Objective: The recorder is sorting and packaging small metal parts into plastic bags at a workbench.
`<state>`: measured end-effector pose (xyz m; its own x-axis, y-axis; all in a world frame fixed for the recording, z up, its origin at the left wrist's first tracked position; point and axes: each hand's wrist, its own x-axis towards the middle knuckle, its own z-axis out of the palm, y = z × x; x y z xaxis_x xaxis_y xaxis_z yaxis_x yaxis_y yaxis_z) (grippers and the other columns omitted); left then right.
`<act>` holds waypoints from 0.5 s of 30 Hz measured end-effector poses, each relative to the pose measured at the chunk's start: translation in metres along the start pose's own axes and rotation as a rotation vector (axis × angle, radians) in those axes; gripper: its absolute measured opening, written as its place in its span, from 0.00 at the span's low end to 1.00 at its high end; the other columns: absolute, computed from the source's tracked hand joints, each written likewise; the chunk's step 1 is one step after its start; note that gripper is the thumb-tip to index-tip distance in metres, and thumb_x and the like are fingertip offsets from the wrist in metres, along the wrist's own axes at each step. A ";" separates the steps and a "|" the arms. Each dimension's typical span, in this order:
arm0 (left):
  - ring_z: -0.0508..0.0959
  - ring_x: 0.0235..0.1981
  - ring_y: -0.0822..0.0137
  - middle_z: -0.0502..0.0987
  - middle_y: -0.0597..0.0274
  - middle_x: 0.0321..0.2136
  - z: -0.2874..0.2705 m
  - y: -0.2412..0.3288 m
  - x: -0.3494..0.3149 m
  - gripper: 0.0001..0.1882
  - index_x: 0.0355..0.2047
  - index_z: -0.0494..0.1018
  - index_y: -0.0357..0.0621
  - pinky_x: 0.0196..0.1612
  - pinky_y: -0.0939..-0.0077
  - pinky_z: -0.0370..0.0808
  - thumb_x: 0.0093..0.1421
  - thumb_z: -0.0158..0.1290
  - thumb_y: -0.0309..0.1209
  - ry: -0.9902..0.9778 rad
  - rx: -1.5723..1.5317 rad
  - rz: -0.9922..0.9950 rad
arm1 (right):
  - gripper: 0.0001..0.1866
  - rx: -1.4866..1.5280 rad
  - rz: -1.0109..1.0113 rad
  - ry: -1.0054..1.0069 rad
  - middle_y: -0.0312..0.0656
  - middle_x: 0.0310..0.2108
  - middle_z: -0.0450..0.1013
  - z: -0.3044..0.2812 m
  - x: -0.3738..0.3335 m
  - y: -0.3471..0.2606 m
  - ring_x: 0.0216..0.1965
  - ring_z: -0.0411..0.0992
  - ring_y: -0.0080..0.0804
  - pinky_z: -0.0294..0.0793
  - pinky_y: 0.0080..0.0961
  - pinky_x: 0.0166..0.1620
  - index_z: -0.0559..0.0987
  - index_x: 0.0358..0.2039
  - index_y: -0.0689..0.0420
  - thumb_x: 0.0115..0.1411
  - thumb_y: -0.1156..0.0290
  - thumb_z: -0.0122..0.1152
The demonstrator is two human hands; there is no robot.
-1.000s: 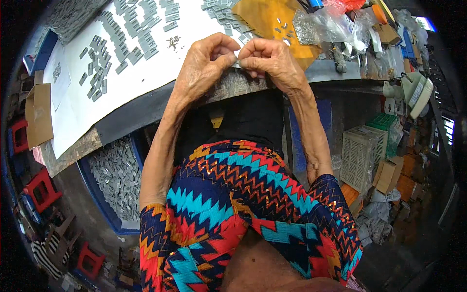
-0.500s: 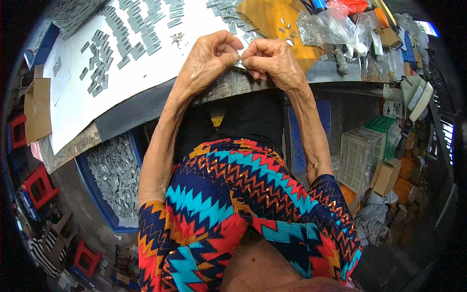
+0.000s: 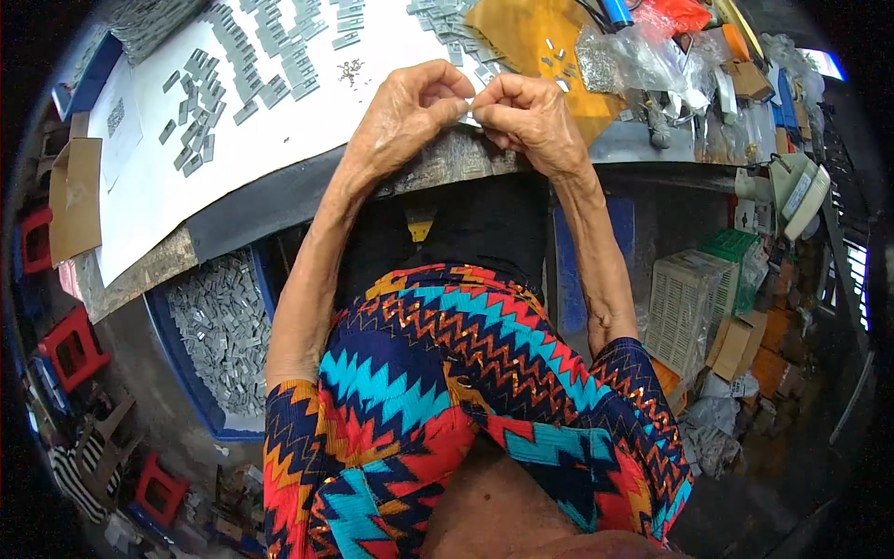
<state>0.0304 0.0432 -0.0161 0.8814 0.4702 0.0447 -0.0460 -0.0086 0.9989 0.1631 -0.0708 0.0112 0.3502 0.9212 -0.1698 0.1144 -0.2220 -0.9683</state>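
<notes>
My left hand point(image 3: 407, 112) and my right hand point(image 3: 534, 119) meet over the front edge of the worktable, their fingers pinched close together. Between the fingertips a small pale piece point(image 3: 471, 115) shows only in part; its kind is too hidden to tell. Both hands are closed around that spot. Beyond my left hand, a little heap of tiny brownish metal parts point(image 3: 350, 71) lies on the white sheet. Rows of small grey rectangular pieces point(image 3: 251, 70) spread to the left. Past my right hand, several small light pieces point(image 3: 556, 63) rest on an orange-brown sheet point(image 3: 503, 33).
Plastic bags point(image 3: 643, 56) and loose items crowd the table's right end. A blue bin point(image 3: 216, 345) full of grey pieces stands below the table at left, near red stools point(image 3: 73, 349). An open carton point(image 3: 74, 200) sits by the left corner. Crates point(image 3: 689, 298) stand at right.
The whole view has shifted very slightly, so the table appears a little to the right. My hands keep the same pinched pose near the table edge.
</notes>
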 end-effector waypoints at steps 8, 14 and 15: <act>0.75 0.28 0.65 0.75 0.54 0.26 0.008 0.014 -0.015 0.11 0.34 0.71 0.36 0.32 0.76 0.71 0.48 0.54 0.23 0.047 0.422 0.251 | 0.03 0.080 0.048 0.009 0.32 0.15 0.67 -0.005 -0.005 0.002 0.15 0.61 0.14 0.57 0.11 0.17 0.75 0.23 0.61 0.49 0.76 0.58; 0.75 0.26 0.60 0.74 0.52 0.26 0.001 0.014 -0.020 0.08 0.32 0.71 0.36 0.29 0.73 0.71 0.49 0.53 0.22 0.093 0.603 0.419 | 0.03 0.058 0.002 -0.027 0.32 0.16 0.68 0.000 0.000 -0.003 0.16 0.62 0.14 0.59 0.11 0.18 0.75 0.24 0.63 0.50 0.76 0.57; 0.75 0.26 0.60 0.74 0.53 0.26 -0.001 0.015 -0.022 0.08 0.32 0.71 0.36 0.29 0.73 0.71 0.49 0.53 0.22 0.101 0.625 0.440 | 0.03 0.055 0.004 -0.013 0.32 0.16 0.68 0.004 0.002 -0.005 0.16 0.62 0.14 0.59 0.11 0.18 0.75 0.24 0.63 0.50 0.76 0.57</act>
<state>0.0098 0.0339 -0.0019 0.7946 0.3862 0.4684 -0.0817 -0.6966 0.7128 0.1595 -0.0669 0.0148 0.3388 0.9242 -0.1760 0.0615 -0.2084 -0.9761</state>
